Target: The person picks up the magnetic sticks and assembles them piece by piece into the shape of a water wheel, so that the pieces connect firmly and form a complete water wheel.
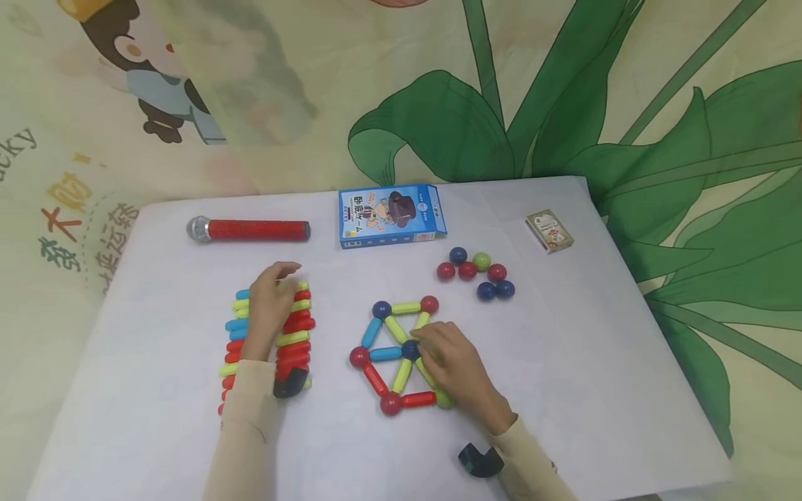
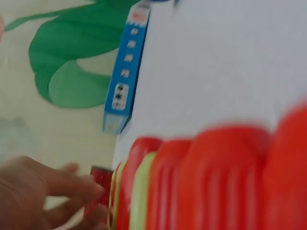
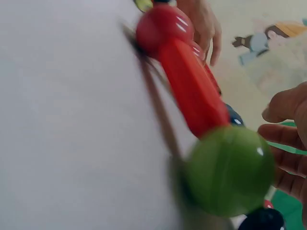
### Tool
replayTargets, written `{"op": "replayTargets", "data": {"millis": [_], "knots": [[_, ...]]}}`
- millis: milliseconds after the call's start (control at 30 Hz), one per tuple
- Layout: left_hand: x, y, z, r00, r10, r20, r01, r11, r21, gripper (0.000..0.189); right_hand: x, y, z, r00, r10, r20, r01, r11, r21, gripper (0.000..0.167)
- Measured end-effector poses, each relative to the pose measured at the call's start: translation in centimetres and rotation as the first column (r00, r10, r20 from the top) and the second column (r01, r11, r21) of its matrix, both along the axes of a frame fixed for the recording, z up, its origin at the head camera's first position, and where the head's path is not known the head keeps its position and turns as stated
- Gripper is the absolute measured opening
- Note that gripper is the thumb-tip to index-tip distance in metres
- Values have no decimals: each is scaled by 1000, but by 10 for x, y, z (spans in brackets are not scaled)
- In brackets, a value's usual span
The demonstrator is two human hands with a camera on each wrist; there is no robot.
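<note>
In the head view, a flat wheel-like shape of balls and sticks lies on the table, with a dark blue ball (image 1: 411, 349) at its centre. My right hand (image 1: 460, 372) is over its right side, fingers beside that centre ball. In the right wrist view, the thumb and fingers stand apart near a green ball (image 3: 231, 171) and a red stick (image 3: 194, 86); I see nothing between them. My left hand (image 1: 269, 306) hovers over two columns of coloured sticks (image 1: 293, 339), its loosely bent fingers near the far end of the right column. Its palm side is hidden in the head view.
Several loose balls (image 1: 467, 271) lie right of the wheel shape. A red microphone (image 1: 259, 230), a blue card box (image 1: 391, 216) and a small patterned box (image 1: 549, 231) stand toward the back. Behind the table hangs a printed cloth (image 1: 269, 153).
</note>
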State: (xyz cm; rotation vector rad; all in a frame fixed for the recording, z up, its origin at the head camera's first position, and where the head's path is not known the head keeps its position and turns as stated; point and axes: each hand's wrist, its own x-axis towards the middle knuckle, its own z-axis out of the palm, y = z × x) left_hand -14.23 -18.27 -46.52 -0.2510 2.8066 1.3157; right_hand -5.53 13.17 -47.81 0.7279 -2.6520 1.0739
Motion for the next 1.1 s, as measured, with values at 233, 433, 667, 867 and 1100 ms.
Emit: {"op": "replayTargets", "data": {"millis": [233,433,667,867,1100], "knots": [[-5,-13,0,989,-31,145,40,997,-59,38,12,-6,-5,997,71,4,-71,997,22,31],[-6,-13,-1,994,-19,111,23,999,-31,35,14,-5,-7,999,38,8,-38,999,10,31],[-2,33,21,988,-155,-18,156,985,74,32,16,-5,-12,999,32,-16,-31,996,89,32],[-1,102,7,888,-456,-56,458,870,182,25,13,-10,-17,999,25,-25,-21,988,152,31],[7,111,-3,908,-419,-18,410,879,244,23,4,-4,-11,998,51,19,-54,980,191,31]]}}
